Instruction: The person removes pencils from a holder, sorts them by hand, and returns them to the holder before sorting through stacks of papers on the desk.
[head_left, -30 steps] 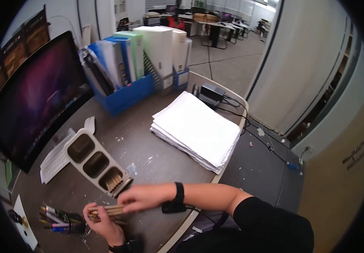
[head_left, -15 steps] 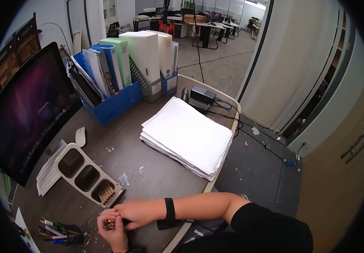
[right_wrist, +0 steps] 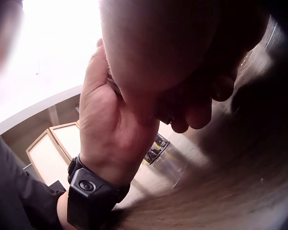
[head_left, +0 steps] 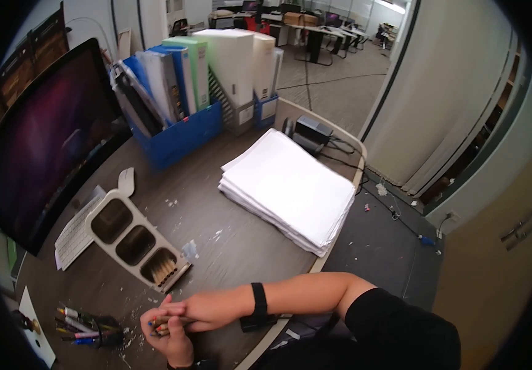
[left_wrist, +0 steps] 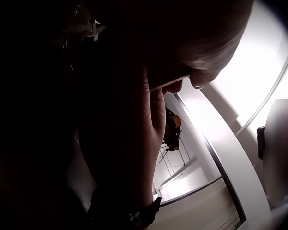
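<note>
In the head view my left hand point(head_left: 180, 350) holds a bundle of coloured pencils point(head_left: 160, 325) with their coloured ends showing between thumb and fingers. My right hand point(head_left: 209, 309) meets it from the right, its fingers curled around the other end of the same bundle and hiding most of the shafts. Just beyond the hands is a beige three-compartment organizer point(head_left: 145, 217); several pencils point(head_left: 163, 269) lean in its nearest compartment. Both wrist views are dark and close, with the left hand point(right_wrist: 116, 115) pressed against the right one in the right wrist view.
A black mesh pen cup point(head_left: 110, 336) full of pens stands left of the hands. Behind the organizer are a keyboard point(head_left: 78, 237), a mouse point(head_left: 126, 182) and a monitor point(head_left: 50, 142). A thick paper stack point(head_left: 290, 185) lies right, with a blue file box point(head_left: 183, 139) behind it.
The right hand has closed in on the left, where it earlier held the bundle's far end. The bundle has turned so its coloured ends show. The head view has shifted slightly.
</note>
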Demonstrator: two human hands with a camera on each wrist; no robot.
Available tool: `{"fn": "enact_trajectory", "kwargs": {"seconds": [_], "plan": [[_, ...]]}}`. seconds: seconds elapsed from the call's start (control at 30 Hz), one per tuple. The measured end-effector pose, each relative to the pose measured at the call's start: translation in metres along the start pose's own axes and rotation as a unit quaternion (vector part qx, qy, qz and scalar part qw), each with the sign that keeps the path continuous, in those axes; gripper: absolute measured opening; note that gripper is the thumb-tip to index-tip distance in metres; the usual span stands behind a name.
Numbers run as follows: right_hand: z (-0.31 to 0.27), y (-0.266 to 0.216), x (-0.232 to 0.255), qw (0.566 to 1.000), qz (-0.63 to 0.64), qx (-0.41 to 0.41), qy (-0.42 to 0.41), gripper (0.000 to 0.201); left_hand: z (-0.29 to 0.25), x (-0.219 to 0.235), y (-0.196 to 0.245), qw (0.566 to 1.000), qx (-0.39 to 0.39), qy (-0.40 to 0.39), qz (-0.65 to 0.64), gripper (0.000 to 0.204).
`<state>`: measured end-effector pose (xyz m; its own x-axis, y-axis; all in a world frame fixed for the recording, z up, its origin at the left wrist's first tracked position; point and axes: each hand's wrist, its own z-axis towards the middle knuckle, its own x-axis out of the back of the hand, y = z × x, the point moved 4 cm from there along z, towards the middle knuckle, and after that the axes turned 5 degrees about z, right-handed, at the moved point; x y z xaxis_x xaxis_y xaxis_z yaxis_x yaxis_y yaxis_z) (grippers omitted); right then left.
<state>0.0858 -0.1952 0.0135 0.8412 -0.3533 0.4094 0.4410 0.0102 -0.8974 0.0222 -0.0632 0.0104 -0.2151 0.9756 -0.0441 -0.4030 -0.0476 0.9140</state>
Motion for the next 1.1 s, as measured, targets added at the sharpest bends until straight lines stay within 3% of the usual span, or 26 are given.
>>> {"fn": "enact_trajectory", "kwargs": {"seconds": [0.07,0.1,0.2,0.27,0.33,0.37,0.43,0.53,0.67,0.83,1.1], "plan": [[-0.002,-0.017,0.005,0.998,0.03,0.035,0.03,0.035,0.003,0.002,0.003,1.0,0.022,0.016,0.002,0.041],[0.001,0.005,-0.009,0.995,0.025,0.081,0.055,0.03,0.006,0.0,0.005,0.999,0.04,-0.005,-0.03,0.04],[-0.002,-0.01,0.003,0.996,0.076,0.046,0.025,0.025,0.018,-0.005,0.003,0.995,0.049,-0.07,-0.044,0.034],[-0.001,-0.005,0.002,0.997,0.07,0.02,0.037,0.028,0.015,-0.003,0.001,0.99,0.113,-0.08,-0.019,0.027],[-0.002,-0.006,0.005,0.995,0.064,-0.072,0.015,0.033,0.012,-0.004,-0.004,0.977,0.18,-0.059,-0.093,0.023],[-0.002,-0.012,0.0,0.995,0.07,-0.066,-0.003,0.033,0.01,-0.004,-0.011,0.972,0.184,-0.027,-0.141,0.023],[-0.002,-0.012,0.006,0.973,0.129,-0.136,0.137,0.036,0.013,-0.004,-0.01,0.953,0.224,0.016,-0.202,0.03],[-0.003,-0.011,0.002,0.93,0.279,-0.121,0.205,0.041,0.014,-0.002,-0.019,0.922,0.242,0.021,-0.301,0.037],[-0.001,-0.012,-0.014,0.927,0.301,-0.045,0.219,0.043,0.013,-0.001,-0.019,0.888,0.273,0.008,-0.37,0.037],[0.002,-0.01,-0.022,0.927,0.291,-0.054,0.233,0.036,0.014,-0.001,-0.024,0.894,0.256,-0.009,-0.368,0.039],[0.004,-0.021,-0.018,0.91,0.259,0.014,0.322,0.026,0.016,-0.005,-0.023,0.881,0.254,-0.024,-0.398,0.038]]}}
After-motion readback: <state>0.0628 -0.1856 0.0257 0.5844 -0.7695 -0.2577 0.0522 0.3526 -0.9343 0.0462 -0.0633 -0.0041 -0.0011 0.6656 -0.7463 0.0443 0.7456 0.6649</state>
